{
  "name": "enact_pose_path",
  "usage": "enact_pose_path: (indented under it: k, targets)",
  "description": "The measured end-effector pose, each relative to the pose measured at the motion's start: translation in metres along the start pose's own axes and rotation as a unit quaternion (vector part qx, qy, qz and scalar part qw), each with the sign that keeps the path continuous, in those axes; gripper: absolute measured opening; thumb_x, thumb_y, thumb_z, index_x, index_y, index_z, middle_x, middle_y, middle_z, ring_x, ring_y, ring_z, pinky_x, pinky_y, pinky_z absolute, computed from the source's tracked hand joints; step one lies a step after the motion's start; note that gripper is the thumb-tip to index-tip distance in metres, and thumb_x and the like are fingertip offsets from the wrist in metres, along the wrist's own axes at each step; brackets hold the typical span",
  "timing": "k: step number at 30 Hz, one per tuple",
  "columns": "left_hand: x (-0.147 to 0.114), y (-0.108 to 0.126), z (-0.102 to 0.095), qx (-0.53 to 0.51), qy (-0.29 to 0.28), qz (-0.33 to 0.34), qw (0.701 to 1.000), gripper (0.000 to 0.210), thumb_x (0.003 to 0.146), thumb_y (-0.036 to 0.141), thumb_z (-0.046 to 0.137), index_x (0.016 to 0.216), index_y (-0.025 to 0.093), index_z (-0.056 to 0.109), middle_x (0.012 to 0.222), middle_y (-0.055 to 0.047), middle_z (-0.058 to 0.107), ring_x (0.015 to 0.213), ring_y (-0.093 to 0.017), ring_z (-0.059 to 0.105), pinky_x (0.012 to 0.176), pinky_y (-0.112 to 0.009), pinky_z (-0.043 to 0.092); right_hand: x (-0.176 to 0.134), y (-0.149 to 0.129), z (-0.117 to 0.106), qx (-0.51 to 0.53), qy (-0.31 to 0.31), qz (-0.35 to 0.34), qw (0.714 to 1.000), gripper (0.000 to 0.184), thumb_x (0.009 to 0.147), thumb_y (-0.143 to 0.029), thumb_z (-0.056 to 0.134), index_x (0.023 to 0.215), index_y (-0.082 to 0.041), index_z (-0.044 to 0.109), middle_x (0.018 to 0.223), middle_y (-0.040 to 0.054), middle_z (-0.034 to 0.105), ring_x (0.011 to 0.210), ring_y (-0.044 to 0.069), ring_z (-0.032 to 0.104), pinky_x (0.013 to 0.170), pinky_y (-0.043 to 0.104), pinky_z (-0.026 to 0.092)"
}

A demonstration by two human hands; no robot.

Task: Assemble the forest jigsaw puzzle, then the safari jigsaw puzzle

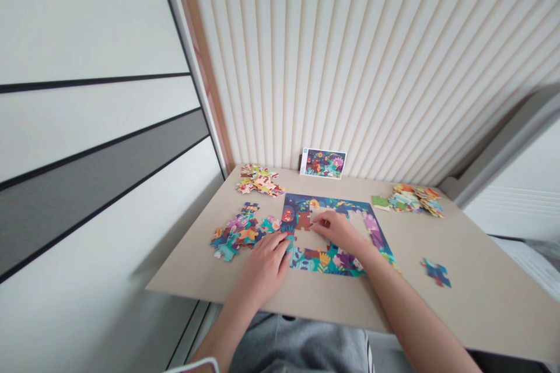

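Note:
A partly assembled jigsaw puzzle (324, 268) lies on the table, its dark blue and teal border joined around a gap in the middle. My right hand (336, 230) reaches over that gap, thumb and fingers pinched at the edge of a brown puzzle piece (303, 221) on the left of the opening. The fingers partly hide the piece's right side. My left hand (269, 259) rests flat by the puzzle's left edge, fingers stretched out and holding nothing. Just beyond it is a pile of loose dark and teal puzzle pieces (236, 236).
Light-coloured pieces (260, 180) are heaped at the back left of the table (192, 265), and another heap (409, 198) is at the back right. A single blue piece (436, 273) lies at right. A picture card (324, 163) leans against the pleated wall (306, 58).

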State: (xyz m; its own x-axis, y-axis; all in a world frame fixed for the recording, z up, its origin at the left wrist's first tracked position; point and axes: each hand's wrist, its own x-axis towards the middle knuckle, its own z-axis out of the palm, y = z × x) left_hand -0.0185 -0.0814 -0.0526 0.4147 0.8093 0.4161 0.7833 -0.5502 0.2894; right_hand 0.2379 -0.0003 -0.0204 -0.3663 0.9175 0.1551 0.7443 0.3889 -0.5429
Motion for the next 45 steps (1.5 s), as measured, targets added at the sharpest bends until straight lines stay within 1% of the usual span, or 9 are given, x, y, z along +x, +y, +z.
enact_pose_path:
  k: [7, 13, 16, 22, 26, 29, 35, 39, 45]
  targets:
    - [0.0, 0.002, -0.002, -0.011, 0.018, 0.006, 1.0, 0.03, 0.099, 0.023, 0.052, 0.127, 0.024, 0.062, 0.132, -0.008, 0.064, 0.126, -0.025, 0.058, 0.111, -0.046, 0.047, 0.0, -0.005, 0.006, -0.012, -0.001, -0.013, 1.0, 0.019, 0.092, -0.032, 0.061, 0.099, -0.025, 0.078, 0.096, 0.0041, 0.077, 0.084, 0.019, 0.067, 0.077, 0.027, 0.046]
    - [0.001, 0.007, -0.006, -0.011, 0.026, 0.002, 1.0, 0.03, 0.099, 0.022, 0.052, 0.126, 0.024, 0.063, 0.13, -0.007, 0.064, 0.124, -0.025, 0.059, 0.108, -0.045, 0.048, 0.001, -0.001, -0.003, -0.051, 0.094, 0.032, 0.994, 0.031, 0.099, -0.034, 0.047, 0.096, -0.023, 0.075, 0.092, 0.0047, 0.077, 0.079, 0.02, 0.068, 0.069, 0.026, 0.041]
    - [-0.001, 0.003, -0.012, 0.009, 0.055, -0.018, 0.998, 0.031, 0.099, 0.02, 0.049, 0.128, 0.024, 0.061, 0.131, -0.009, 0.063, 0.125, -0.026, 0.057, 0.109, -0.046, 0.047, 0.0, 0.0, -0.005, -0.058, 0.109, 0.036, 0.992, 0.033, 0.101, -0.037, 0.045, 0.097, -0.024, 0.074, 0.092, 0.0039, 0.077, 0.077, 0.019, 0.068, 0.067, 0.025, 0.04]
    - [-0.018, -0.045, -0.029, 0.064, 0.115, -0.093, 0.987, 0.028, 0.098, 0.021, 0.05, 0.122, 0.023, 0.063, 0.124, -0.01, 0.066, 0.118, -0.027, 0.06, 0.104, -0.049, 0.048, -0.001, -0.003, -0.002, -0.092, 0.095, 0.035, 0.991, 0.03, 0.1, -0.034, 0.047, 0.098, -0.025, 0.075, 0.094, 0.0052, 0.077, 0.084, 0.02, 0.07, 0.071, 0.026, 0.04]
    - [-0.029, -0.077, -0.036, 0.1, 0.07, -0.106, 0.987, 0.033, 0.095, 0.027, 0.056, 0.127, 0.022, 0.061, 0.132, -0.012, 0.064, 0.123, -0.031, 0.058, 0.104, -0.05, 0.048, -0.003, -0.008, -0.004, -0.102, 0.092, 0.027, 0.99, 0.028, 0.101, -0.034, 0.047, 0.1, -0.026, 0.074, 0.096, 0.0051, 0.077, 0.083, 0.02, 0.07, 0.069, 0.025, 0.039]
    - [-0.032, -0.084, -0.036, 0.107, 0.041, -0.091, 0.989, 0.042, 0.093, 0.026, 0.057, 0.135, 0.022, 0.056, 0.137, -0.012, 0.061, 0.128, -0.031, 0.055, 0.107, -0.051, 0.046, -0.004, -0.009, -0.004, -0.104, 0.094, 0.026, 0.99, 0.028, 0.101, -0.034, 0.046, 0.098, -0.026, 0.073, 0.095, 0.005, 0.077, 0.082, 0.02, 0.07, 0.068, 0.025, 0.039]
    - [-0.027, -0.08, -0.033, 0.086, 0.087, -0.104, 0.987, 0.04, 0.09, 0.02, 0.059, 0.13, 0.023, 0.06, 0.125, -0.012, 0.067, 0.116, -0.031, 0.061, 0.102, -0.051, 0.049, -0.003, -0.007, -0.003, -0.083, 0.099, 0.033, 0.991, 0.029, 0.1, -0.033, 0.047, 0.094, -0.024, 0.074, 0.09, 0.0049, 0.076, 0.079, 0.019, 0.069, 0.068, 0.026, 0.039]
    - [-0.02, -0.07, -0.034, -0.02, 0.135, -0.108, 0.985, 0.032, 0.092, 0.017, 0.058, 0.122, 0.025, 0.064, 0.12, -0.01, 0.066, 0.108, -0.026, 0.065, 0.097, -0.045, 0.054, -0.003, -0.011, -0.005, -0.027, 0.107, 0.029, 0.993, 0.03, 0.099, -0.035, 0.048, 0.093, -0.022, 0.074, 0.084, 0.0043, 0.075, 0.073, 0.018, 0.065, 0.066, 0.026, 0.039]
    - [-0.002, -0.015, -0.024, -0.256, 0.19, -0.115, 0.941, 0.013, 0.093, 0.025, 0.063, 0.104, 0.023, 0.069, 0.107, -0.007, 0.066, 0.093, -0.02, 0.069, 0.08, -0.033, 0.062, -0.009, -0.036, -0.006, 0.168, -0.026, -0.039, 0.985, 0.036, 0.097, -0.044, 0.051, 0.092, -0.018, 0.076, 0.081, 0.0021, 0.071, 0.067, 0.015, 0.056, 0.063, 0.025, 0.04]
